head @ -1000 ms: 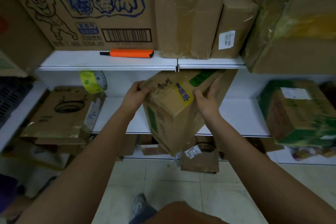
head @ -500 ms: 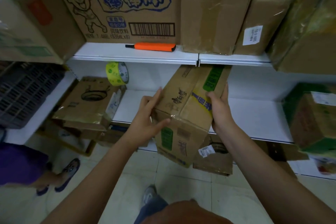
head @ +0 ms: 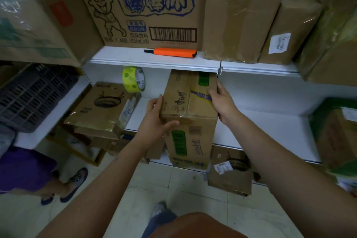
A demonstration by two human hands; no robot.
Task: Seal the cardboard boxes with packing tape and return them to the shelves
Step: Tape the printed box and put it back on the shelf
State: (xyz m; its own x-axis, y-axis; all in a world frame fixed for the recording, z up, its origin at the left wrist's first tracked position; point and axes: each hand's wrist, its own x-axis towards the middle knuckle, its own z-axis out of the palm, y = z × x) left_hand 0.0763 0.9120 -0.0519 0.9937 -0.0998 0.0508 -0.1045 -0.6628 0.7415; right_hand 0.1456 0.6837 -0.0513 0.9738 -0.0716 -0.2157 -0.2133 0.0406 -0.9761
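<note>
Two-handed grip on taped cardboard box (head: 190, 120) at middle shelf (head: 270, 121) edge: left hand (head: 156, 120) and right hand (head: 222, 102) clamping opposite sides. Seemingly light, stiff; best held by sides.

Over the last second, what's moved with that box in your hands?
The box turned from tilted to nearly upright at the shelf edge. The left hand shifted from its top corner to its side; the right hand stayed on the right side. Orange cutter and tape roll unmoved.
</note>
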